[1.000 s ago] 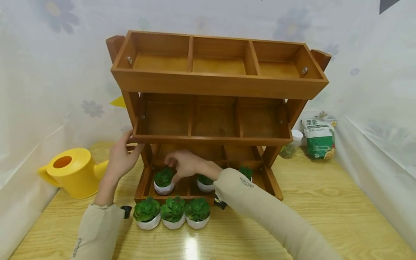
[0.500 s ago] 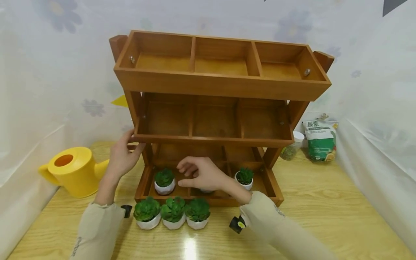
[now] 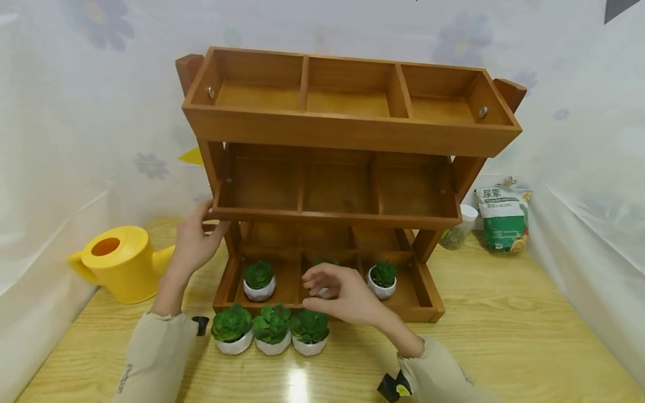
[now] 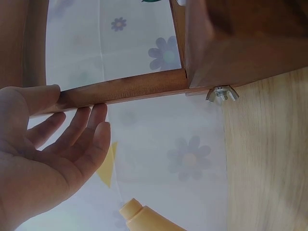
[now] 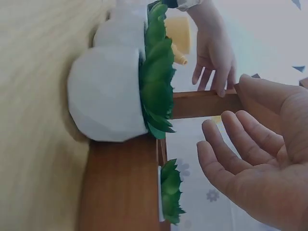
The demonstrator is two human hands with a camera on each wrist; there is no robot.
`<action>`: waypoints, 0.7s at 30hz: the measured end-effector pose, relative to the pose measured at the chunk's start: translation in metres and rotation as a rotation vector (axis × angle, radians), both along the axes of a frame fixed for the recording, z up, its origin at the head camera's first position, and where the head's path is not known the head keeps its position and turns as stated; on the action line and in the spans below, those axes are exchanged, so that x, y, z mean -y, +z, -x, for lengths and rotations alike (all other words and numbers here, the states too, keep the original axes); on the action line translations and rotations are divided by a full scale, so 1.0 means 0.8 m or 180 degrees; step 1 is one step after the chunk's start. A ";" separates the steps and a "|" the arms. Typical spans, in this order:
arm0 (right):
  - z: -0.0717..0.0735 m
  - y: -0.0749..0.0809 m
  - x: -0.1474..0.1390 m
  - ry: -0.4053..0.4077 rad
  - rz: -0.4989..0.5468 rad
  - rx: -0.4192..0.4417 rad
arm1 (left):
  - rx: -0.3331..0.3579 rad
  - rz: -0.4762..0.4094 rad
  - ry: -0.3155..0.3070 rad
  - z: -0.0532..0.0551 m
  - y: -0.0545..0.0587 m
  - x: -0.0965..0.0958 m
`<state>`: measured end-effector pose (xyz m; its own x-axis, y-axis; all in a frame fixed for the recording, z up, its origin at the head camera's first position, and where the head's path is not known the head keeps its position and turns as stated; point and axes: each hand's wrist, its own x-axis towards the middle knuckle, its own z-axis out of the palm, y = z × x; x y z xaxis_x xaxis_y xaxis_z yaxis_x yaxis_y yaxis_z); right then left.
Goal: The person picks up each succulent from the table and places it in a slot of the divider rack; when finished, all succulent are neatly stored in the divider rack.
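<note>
The front succulents [image 3: 272,324], lined before the wooden stand [image 3: 327,217], are judged light, best grasped by their stiff pots [image 3: 309,348] (right hand [image 3: 345,294] empty, fingers parted; stand pinched by left hand [image 3: 195,243]).

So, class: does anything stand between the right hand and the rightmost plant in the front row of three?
Nothing visible does. Only open space shows between the right hand and the rightmost plant; the middle plant stands on its far side.
</note>
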<state>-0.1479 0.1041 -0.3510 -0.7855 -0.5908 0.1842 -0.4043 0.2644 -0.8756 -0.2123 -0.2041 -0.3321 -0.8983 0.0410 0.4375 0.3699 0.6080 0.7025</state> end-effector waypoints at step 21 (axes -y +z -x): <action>-0.045 -0.047 -0.039 -0.0466 0.0426 0.0428 | -0.0039 0.0006 0.0012 0.001 -0.003 0.000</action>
<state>-0.1123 0.1354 -0.3890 -0.8837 -0.4462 0.1411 -0.2475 0.1896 -0.9502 -0.2135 -0.2041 -0.3344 -0.8929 0.0384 0.4485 0.3762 0.6108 0.6967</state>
